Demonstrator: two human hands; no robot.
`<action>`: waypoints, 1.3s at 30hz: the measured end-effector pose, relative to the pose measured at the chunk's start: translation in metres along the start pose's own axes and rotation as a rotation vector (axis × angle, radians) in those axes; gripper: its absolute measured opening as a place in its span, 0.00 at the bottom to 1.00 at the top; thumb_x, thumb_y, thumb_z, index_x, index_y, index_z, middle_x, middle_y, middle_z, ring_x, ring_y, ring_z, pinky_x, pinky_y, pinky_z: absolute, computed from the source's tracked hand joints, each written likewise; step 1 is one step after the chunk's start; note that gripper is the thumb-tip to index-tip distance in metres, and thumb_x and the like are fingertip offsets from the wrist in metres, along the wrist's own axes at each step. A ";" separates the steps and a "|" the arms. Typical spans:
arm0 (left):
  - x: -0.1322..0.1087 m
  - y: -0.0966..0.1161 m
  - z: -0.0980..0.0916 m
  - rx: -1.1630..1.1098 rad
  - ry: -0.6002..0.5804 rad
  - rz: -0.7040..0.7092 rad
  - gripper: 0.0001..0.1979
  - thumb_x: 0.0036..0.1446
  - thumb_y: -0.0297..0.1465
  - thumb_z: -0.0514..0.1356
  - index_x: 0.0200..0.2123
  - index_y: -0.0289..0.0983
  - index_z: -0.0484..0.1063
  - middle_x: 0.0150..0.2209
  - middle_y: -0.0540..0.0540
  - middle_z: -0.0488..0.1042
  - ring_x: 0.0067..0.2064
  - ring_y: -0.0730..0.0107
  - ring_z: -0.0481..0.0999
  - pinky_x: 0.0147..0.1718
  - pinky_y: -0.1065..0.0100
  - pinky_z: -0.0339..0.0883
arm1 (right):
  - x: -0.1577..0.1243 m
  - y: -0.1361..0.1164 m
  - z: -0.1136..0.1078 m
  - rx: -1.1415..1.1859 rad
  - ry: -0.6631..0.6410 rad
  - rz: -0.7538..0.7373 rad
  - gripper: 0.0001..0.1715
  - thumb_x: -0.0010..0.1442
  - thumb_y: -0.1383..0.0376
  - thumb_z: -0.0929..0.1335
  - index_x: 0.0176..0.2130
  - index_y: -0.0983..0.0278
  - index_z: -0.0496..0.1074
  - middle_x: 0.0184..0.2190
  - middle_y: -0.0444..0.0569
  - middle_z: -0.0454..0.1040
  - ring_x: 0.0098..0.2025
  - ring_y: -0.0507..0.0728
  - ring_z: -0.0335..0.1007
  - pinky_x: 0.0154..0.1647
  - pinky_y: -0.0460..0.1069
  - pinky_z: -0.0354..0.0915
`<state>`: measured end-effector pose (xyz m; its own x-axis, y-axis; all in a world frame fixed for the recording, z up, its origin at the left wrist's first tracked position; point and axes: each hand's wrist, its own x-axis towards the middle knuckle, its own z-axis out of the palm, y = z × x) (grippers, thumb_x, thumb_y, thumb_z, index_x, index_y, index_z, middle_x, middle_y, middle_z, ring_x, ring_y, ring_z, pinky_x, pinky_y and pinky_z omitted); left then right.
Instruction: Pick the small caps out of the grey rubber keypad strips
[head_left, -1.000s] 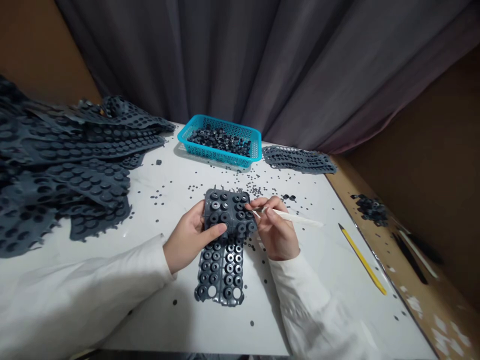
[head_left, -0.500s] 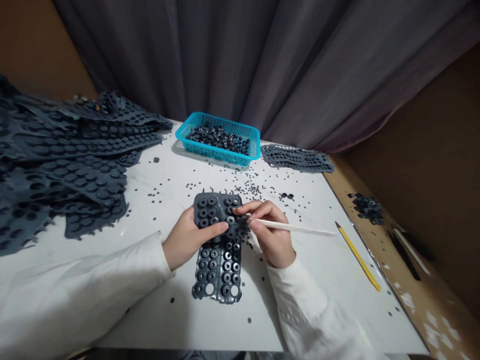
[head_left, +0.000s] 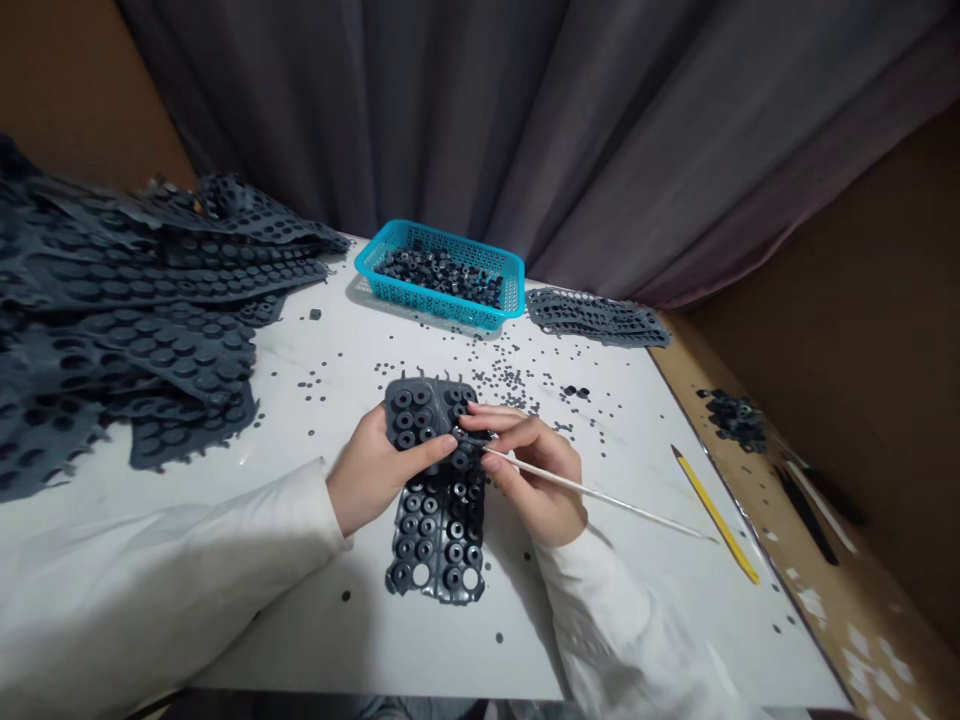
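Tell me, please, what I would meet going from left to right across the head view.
Heap of dark sheets → left hand → held studded sheet → right hand → dark-tipped yellow tool → slim black object.

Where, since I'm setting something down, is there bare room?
On the white tabletop, between the right white fabric sleeve and slim yellow stick. Crowded: between turquoise mesh basket and held dark studded sheet, scattered with small dark discs.

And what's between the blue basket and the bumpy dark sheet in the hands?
Little dark discs, scattered on the white tabletop between the basket and the sheet, thicker toward the right. The head view shows it.
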<state>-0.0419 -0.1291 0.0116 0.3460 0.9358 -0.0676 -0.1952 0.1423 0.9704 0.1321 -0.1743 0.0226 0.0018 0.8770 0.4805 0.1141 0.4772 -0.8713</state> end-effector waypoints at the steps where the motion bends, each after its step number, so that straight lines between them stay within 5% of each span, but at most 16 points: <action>1: 0.000 0.000 0.000 0.006 0.002 0.002 0.22 0.46 0.37 0.71 0.44 0.35 0.74 0.46 0.41 0.80 0.49 0.55 0.78 0.50 0.59 0.70 | 0.000 0.000 0.000 -0.004 0.002 0.000 0.04 0.59 0.69 0.70 0.33 0.59 0.72 0.43 0.49 0.81 0.53 0.61 0.74 0.57 0.64 0.65; 39: 0.000 0.003 0.004 0.056 0.057 0.015 0.22 0.45 0.38 0.71 0.42 0.34 0.74 0.44 0.41 0.80 0.47 0.54 0.79 0.50 0.58 0.71 | 0.000 -0.002 0.001 -0.128 -0.010 -0.058 0.07 0.57 0.71 0.70 0.33 0.58 0.72 0.40 0.50 0.82 0.49 0.61 0.75 0.53 0.64 0.67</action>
<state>-0.0388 -0.1298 0.0150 0.2901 0.9548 -0.0644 -0.1482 0.1113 0.9827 0.1305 -0.1752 0.0244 -0.0185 0.8488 0.5283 0.2396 0.5168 -0.8219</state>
